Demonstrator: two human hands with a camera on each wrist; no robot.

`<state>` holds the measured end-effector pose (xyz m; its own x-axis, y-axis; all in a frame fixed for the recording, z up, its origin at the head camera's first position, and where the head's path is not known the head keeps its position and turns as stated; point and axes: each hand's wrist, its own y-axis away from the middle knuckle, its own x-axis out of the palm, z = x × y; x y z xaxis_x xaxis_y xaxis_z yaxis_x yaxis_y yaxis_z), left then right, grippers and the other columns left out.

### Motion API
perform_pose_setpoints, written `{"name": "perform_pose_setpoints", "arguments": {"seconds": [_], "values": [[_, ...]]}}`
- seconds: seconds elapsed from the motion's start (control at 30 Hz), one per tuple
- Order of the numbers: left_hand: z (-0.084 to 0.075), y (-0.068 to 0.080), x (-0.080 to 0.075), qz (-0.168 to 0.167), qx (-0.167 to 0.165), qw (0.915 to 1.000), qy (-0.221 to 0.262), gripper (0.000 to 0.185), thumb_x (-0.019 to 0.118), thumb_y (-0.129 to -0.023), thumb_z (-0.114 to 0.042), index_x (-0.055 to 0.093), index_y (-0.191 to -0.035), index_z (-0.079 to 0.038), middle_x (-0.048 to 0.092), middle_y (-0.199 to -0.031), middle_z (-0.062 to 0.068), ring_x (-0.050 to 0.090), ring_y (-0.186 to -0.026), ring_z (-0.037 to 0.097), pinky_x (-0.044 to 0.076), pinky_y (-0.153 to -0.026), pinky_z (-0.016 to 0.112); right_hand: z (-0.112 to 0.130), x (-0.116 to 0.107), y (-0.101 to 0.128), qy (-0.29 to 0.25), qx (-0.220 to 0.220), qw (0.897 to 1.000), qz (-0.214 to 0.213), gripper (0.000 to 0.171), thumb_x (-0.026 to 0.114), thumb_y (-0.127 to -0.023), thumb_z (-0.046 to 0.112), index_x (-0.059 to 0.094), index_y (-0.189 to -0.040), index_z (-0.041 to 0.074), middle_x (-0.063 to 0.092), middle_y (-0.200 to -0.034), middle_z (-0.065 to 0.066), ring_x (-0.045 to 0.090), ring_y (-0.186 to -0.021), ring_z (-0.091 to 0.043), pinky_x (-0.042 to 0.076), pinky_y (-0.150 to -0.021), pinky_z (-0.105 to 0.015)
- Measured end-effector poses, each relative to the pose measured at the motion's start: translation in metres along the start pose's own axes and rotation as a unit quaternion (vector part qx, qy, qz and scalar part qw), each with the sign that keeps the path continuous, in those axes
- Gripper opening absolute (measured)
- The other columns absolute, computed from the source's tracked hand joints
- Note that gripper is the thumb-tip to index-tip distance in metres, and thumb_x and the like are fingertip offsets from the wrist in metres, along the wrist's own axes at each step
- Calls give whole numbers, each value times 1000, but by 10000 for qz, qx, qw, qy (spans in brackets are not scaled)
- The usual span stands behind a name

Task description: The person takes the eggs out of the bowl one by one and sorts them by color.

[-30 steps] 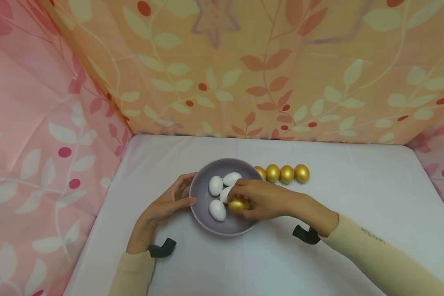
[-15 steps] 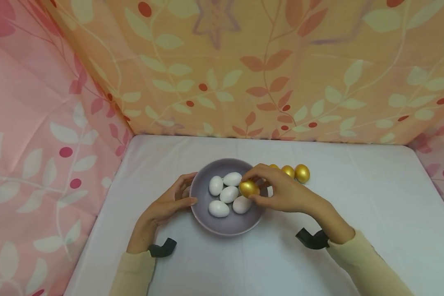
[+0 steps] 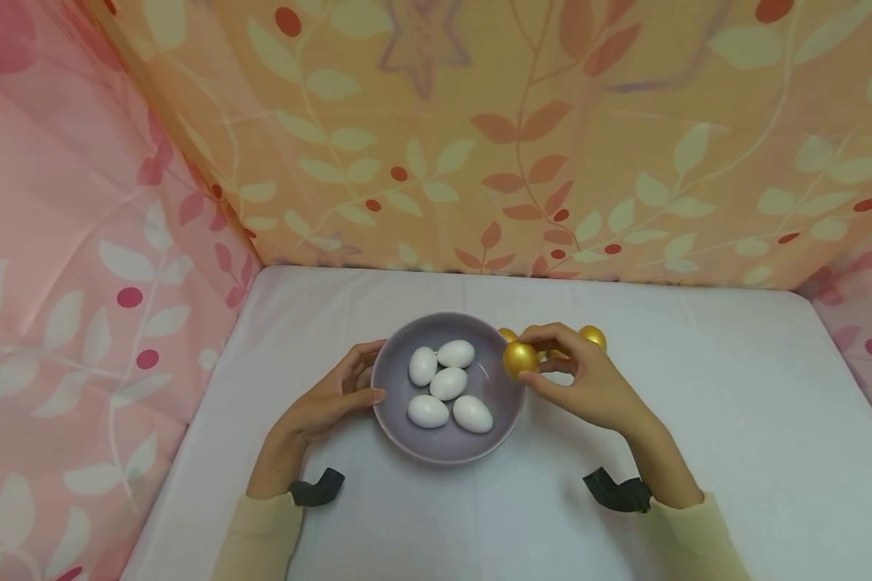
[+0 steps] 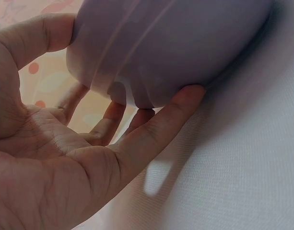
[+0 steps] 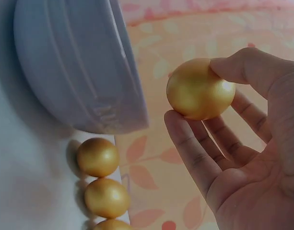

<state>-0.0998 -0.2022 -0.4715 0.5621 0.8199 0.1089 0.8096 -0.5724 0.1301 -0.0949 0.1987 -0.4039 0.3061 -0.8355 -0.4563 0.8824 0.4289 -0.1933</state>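
With my right hand (image 3: 592,386) I am pinching a gold egg (image 3: 521,360) between thumb and fingertip, the other fingers bending loosely behind it. The egg is hanging by the right side of the bowl (image 3: 443,446), higher than the rim and apart from it. I am judging that offset to be the relation that counts: the bowl's hollow is lying to the egg's left, while the gold row (image 3: 593,337) is running beyond it and off to the right, partly hiding behind my right hand, the nearer one to that row. The egg is looking almost round, so I cannot tell its long axis. My left hand (image 3: 337,397) is gripping the bowl's left side, thumb at the rim, fingers spreading along the outer wall. Five white eggs (image 3: 448,384) are lying inside.
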Motion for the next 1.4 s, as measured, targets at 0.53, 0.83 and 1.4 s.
{"name": "perform_pose_setpoints", "arguments": {"seconds": [0.53,0.83,1.4], "values": [[-2,-2,-1,4,-42,10000,-20,77,68,-100,-8,27,-164,-18,28,-171,17,40,-151,26,51,-106,29,-16,-20,19,-164,228,9936,-1090,46,79,-91,-3,61,-132,6,63,-129,2,64,-118,-6,58,-89,-17],[-1,-1,-1,4,-84,9999,-115,76,68,-100,-7,27,-164,-18,27,-172,15,38,-152,26,51,-106,29,-22,-36,27,-164,714,9861,-1490,42,76,-95,1,60,-133,3,64,-128,7,63,-117,-6,57,-89,-14],[-3,1,2,-3,-68,10000,-65,76,67,-101,-7,27,-164,-17,27,-171,17,42,-149,22,51,-106,28,-45,-56,37,256,1359,9667,-2154,42,75,-98,13,61,-137,2,65,-124,19,64,-112,2,55,-83,-11]]}}
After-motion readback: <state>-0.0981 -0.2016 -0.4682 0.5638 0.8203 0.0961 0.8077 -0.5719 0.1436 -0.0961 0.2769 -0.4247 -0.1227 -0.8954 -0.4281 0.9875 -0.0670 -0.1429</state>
